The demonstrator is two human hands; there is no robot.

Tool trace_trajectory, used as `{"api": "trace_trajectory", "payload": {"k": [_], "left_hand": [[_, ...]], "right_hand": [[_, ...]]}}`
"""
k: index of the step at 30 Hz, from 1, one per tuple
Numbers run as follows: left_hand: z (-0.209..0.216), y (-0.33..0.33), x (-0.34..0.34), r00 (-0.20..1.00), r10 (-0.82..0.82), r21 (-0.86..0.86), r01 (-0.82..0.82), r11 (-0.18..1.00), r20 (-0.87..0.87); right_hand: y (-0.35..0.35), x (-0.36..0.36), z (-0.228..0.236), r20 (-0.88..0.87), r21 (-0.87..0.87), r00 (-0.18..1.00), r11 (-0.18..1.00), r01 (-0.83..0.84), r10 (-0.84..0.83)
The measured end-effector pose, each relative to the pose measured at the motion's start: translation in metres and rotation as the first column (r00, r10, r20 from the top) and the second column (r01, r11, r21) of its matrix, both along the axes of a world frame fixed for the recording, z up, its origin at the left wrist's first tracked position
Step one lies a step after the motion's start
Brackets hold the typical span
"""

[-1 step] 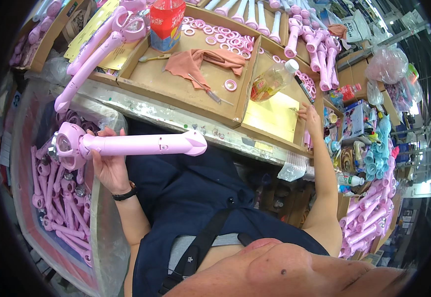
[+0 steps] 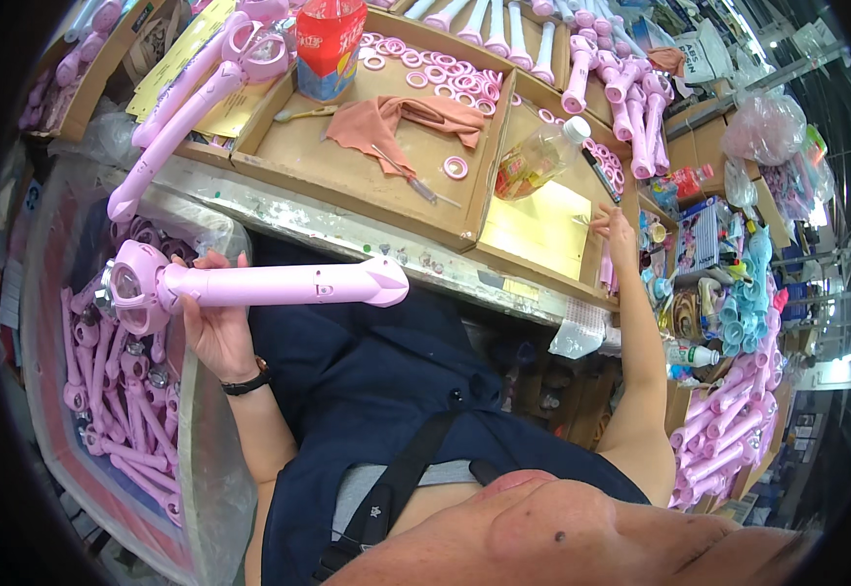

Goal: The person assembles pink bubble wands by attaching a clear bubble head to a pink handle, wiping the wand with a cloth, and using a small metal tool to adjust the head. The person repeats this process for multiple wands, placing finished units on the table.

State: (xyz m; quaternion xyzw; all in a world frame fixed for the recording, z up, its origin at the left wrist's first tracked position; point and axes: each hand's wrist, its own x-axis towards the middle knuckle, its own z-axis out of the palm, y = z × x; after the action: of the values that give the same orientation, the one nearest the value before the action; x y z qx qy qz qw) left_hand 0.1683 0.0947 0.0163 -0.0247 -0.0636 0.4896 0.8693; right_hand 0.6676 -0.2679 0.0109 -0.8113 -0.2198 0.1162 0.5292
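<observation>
My left hand [image 2: 218,332] is closed round a pink plastic toy wand [image 2: 274,284], near its ring-shaped head with a clear window. The wand lies level, its flared end to the right, in front of the workbench edge. At the right, my right hand [image 2: 617,231] is stretched over the edge of a cardboard tray [image 2: 469,234], its fingers apart and nothing seen in them. Close to its fingertips lie a black marker [image 2: 602,178] and a yellow paper sheet [image 2: 540,232]. A clear bottle [image 2: 542,159] with a white cap leans beside them.
A plastic-lined bin [image 2: 186,439] at my left holds many pink wands. On the bench are pink rings [image 2: 435,74], an orange cloth [image 2: 372,129], a small screwdriver [image 2: 420,186], a red-and-blue bottle [image 2: 328,49] and two wands [image 2: 186,107]. More pink wands [image 2: 728,430] are piled at the right.
</observation>
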Motion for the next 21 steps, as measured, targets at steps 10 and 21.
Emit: {"api": "trace_trajectory", "payload": {"k": [10, 21], "left_hand": [[-0.004, -0.012, 0.012, 0.999, 0.038, 0.073, -0.035, 0.997, -0.036], [0.009, -0.052, 0.024, 0.936, 0.193, 0.394, -0.066, 0.917, -0.293]], "right_hand": [[0.049, -0.101, 0.093, 0.956, -0.234, 0.208, 0.965, 0.116, 0.207], [0.18, -0.298, 0.085, -0.34, 0.629, 0.769, 0.739, -0.242, 0.541]]}}
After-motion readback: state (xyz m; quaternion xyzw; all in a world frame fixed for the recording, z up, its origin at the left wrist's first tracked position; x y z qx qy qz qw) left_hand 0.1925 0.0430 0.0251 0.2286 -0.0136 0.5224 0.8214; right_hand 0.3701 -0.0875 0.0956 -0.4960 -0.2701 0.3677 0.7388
